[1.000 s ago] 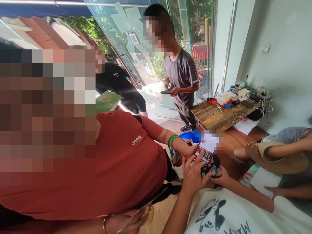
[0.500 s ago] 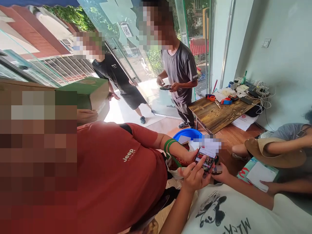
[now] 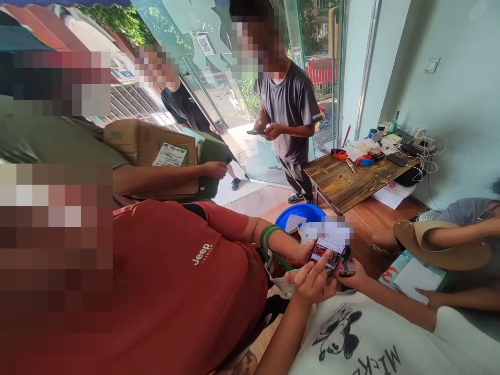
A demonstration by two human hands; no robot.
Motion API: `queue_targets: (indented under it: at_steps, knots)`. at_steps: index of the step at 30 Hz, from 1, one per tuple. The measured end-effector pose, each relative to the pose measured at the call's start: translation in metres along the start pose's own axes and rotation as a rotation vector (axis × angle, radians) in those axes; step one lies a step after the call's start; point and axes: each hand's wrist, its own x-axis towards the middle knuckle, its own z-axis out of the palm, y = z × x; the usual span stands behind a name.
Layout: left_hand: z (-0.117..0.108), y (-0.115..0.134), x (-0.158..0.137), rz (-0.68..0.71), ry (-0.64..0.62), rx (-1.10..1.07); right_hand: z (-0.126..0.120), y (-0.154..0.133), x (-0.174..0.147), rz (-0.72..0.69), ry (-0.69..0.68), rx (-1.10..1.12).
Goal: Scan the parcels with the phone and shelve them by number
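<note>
Left of lit phone (image 3: pixel 335 255), carton label (image 3: pixel 169 155) newly visible.

1 head-worn view, forward-down

a green bottle (image 3: pixel 394 123) stands on a table (image 3: pixel 346 185).

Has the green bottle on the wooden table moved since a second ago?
No. Against the wooden table, the green bottle keeps the same spot, shifted neither way.
</note>
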Motion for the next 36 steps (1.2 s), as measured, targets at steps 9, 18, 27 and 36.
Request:
queue_targets:
  at_steps: [9,18,27,36]
  knots:
    - [-0.001,0.001,0.000,-0.057,0.030,0.013,-0.002,0.001,-0.003,0.000,-0.004,0.012]
    - [-0.010,-0.004,0.006,-0.136,0.020,0.029,0.000,0.003,-0.004,0.021,0.033,0.003]
    - [-0.015,-0.004,0.009,-0.116,-0.030,0.032,0.003,0.009,-0.004,0.022,-0.008,-0.023]
    - [-0.016,-0.005,0.006,-0.101,-0.081,0.034,0.002,0.011,0.001,0.028,-0.015,-0.016]
